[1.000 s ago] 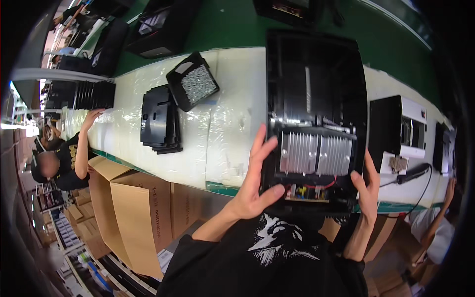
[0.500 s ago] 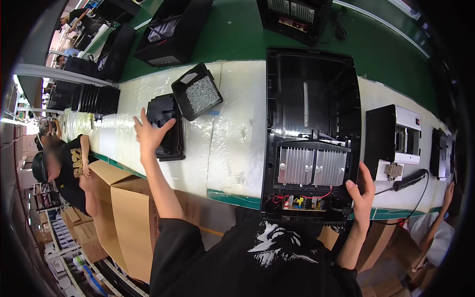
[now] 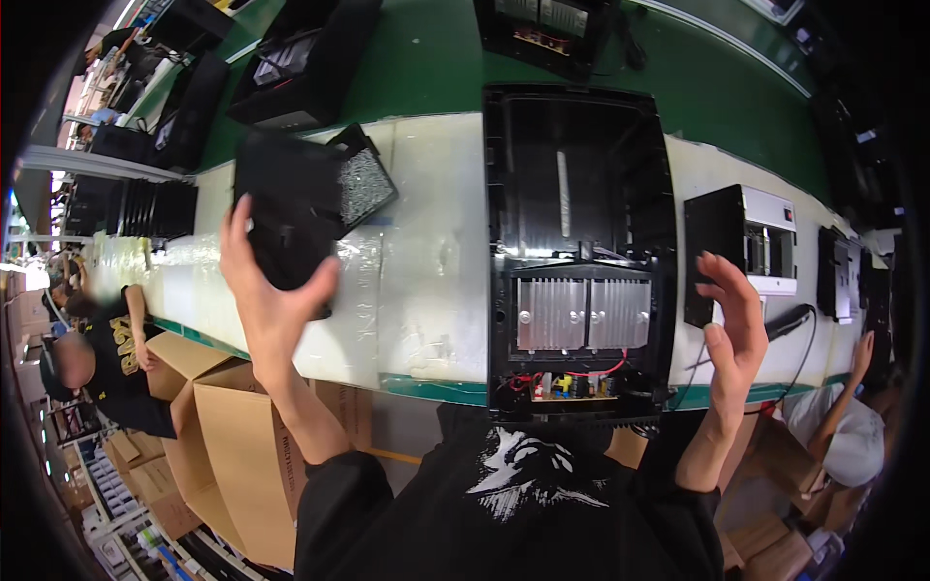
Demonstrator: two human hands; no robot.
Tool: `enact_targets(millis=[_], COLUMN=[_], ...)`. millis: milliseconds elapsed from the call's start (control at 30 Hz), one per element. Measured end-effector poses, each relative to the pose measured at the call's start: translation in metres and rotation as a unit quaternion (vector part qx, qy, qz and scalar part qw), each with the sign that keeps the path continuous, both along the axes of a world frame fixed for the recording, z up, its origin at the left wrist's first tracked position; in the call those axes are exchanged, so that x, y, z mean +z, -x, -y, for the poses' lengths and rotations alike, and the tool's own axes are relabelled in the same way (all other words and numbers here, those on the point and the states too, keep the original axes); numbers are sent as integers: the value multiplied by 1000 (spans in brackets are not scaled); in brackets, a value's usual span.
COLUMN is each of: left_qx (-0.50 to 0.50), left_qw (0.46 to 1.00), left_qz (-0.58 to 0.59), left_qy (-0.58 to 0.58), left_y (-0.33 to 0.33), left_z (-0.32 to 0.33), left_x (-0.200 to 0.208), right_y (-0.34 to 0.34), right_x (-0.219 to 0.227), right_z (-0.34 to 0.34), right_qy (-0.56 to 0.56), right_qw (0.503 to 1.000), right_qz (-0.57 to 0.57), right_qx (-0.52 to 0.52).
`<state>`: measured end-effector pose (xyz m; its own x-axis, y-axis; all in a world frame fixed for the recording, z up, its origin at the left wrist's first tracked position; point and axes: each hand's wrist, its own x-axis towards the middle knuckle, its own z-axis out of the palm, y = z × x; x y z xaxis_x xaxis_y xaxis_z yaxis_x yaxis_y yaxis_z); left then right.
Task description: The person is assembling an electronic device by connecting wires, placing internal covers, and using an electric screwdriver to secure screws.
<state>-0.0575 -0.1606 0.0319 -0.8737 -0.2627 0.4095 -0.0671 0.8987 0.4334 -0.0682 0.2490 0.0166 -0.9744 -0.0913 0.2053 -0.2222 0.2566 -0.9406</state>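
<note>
A black flat plastic panel (image 3: 286,179), smeared by motion, is tilted up above the bench in my left hand (image 3: 271,315), thumb and fingers spread across its near end. Behind the panel, and partly covered by it, sits a black tray of small silver screws (image 3: 366,186). In front of me lies a large open black casing (image 3: 528,165) with a finned silver heat sink (image 3: 552,315) and a small circuit board with red wires (image 3: 581,387). My right hand (image 3: 736,334) hovers off the casing's right side, fingers apart and slightly curled, holding nothing.
To the right stand a black-and-white boxy unit (image 3: 717,252) and a black cable (image 3: 790,320). Several black units (image 3: 300,73) line the green far surface. An open cardboard box (image 3: 228,426) is below the bench's left edge. Other people work at both sides.
My left hand has lifted the black panel off the bench, tipping it upward. My right hand has let go of the casing's edge and moved right. The whole view has shifted slightly.
</note>
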Motion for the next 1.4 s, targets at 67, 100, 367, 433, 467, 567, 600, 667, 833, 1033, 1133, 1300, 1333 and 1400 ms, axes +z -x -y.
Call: enact_targets(millis=[67,100,367,433,467,567,600,667,833,1033,1133,1300,1333,1400], left_qx=[-161,-247,-381,-391,-433,-359,-337,-313,-314,-309,-290,-314,-319,-321], left_qw=[987,968,845,733,771,839,838,837,820,813,827,828,845,850], left_qz=[-19,-22,-278,-111,-73,-45,-20,7,-15,-13,0,-15,-10,6], left_qy=[-13,-24,-253,-546,-461,-407,-428,-449,-479,-494,-482,-465,-430,-418], left_y=[7,10,34,30,39,40,41,42,45,48,48,43,43,44], left_z=[-51,-74,-133,-130,-117,-118,-117,-118,-117,-116,-116,-116,-116,-118], left_x=[12,13,0,10,-7,-14,-14,-16,-27,-42,-49,-47,-47,-48], right_y=[6,11,8,15,20,40,42,44,52,54,59,71,72,71], right_x=[12,19,49,40,35,18,14,10,-2,-9,-16,-25,-31,-46], right_z=[20,30,38,30,27,32,33,36,37,37,34,27,24,19], right_qy=[75,116,100,109,106,80,49,50,38,35,28,-50,-63,-65], right_qw=[996,990,994,994,994,994,994,996,996,998,998,995,996,994], right_qz=[20,41,43,-10,-36,-70,-94,-78,-81,-44,-46,-77,-51,-82], right_qx=[43,76,6,7,-5,6,8,7,20,26,28,34,34,38])
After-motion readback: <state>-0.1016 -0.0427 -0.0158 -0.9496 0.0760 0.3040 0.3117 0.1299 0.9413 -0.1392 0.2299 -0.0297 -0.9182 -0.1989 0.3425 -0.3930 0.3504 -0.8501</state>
